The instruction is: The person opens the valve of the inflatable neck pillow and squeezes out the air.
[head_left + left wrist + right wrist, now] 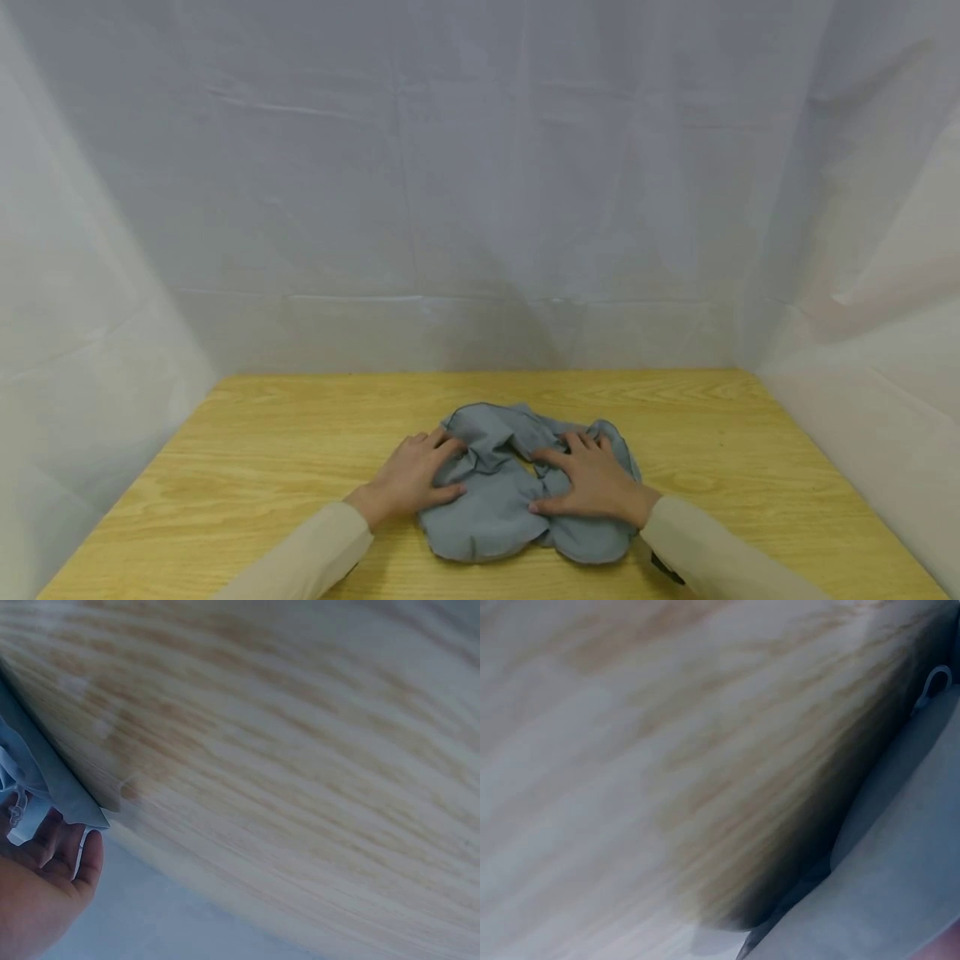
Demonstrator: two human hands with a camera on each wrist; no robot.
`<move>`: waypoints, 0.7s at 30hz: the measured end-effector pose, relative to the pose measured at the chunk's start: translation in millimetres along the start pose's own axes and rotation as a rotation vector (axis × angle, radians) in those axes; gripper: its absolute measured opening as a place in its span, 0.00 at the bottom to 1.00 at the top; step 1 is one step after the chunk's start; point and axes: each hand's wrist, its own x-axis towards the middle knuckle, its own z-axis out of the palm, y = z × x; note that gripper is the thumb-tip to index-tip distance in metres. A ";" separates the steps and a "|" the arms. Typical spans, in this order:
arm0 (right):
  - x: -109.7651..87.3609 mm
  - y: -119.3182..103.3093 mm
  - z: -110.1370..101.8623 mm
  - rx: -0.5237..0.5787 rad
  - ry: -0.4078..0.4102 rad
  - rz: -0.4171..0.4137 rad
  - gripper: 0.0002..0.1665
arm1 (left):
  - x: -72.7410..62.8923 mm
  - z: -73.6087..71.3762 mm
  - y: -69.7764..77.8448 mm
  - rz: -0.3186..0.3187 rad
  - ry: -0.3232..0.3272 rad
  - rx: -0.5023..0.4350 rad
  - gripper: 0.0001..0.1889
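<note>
A puffy grey fabric neck pillow (483,517) lies crumpled on the wooden table, its two rounded lobes toward me and a small gap near its middle. My left hand (408,477) rests on its left side, fingers spread and thumb on the fabric. On the right lobe lies my right hand (596,487), its fingers also apart. In the left wrist view, the left fingertips touch the pillow's edge (64,784), close to a clear plastic valve (18,808). The right wrist view shows the pillow's side (900,795) and a clear loop (932,684); most of the right hand is hidden there.
The wood-grain table (285,450) extends to both sides of the pillow and behind it. Pale sheeting (480,208) hangs at the back and along both sides. A small dark item (666,568) shows under the right sleeve.
</note>
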 end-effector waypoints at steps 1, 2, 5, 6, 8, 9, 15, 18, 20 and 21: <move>-0.1 0.1 0.1 0.006 -0.002 0.003 0.41 | 0.1 0.0 0.1 -0.001 -0.001 0.000 0.25; -0.1 0.1 0.3 0.014 -0.002 0.006 0.41 | 0.1 -0.1 0.2 -0.002 -0.001 -0.001 0.25; -0.2 0.1 1.5 0.033 -0.004 0.024 0.41 | 0.3 0.4 0.1 -0.004 -0.002 0.002 0.26; -0.2 0.1 2.0 0.036 -0.005 0.032 0.42 | 0.3 0.6 0.0 -0.006 -0.003 0.002 0.26; -0.2 0.0 2.7 0.039 -0.008 0.042 0.42 | 0.4 1.1 -0.1 -0.007 -0.004 0.003 0.26; -0.2 0.1 2.9 0.039 -0.010 0.048 0.42 | 0.4 1.3 -0.2 -0.009 -0.005 0.004 0.26; 0.3 1.2 3.2 0.033 -0.021 0.043 0.42 | 0.3 1.7 -0.8 -0.012 -0.010 -0.002 0.26; 0.7 1.7 4.2 0.017 -0.008 0.030 0.41 | 0.0 1.3 -1.0 -0.011 -0.006 -0.002 0.26; 0.5 1.4 4.8 0.013 0.001 0.026 0.41 | -0.2 1.0 -1.1 -0.010 -0.003 0.002 0.26; 0.2 1.1 5.1 0.015 0.005 0.025 0.40 | -0.4 0.8 -1.0 -0.008 -0.001 0.004 0.26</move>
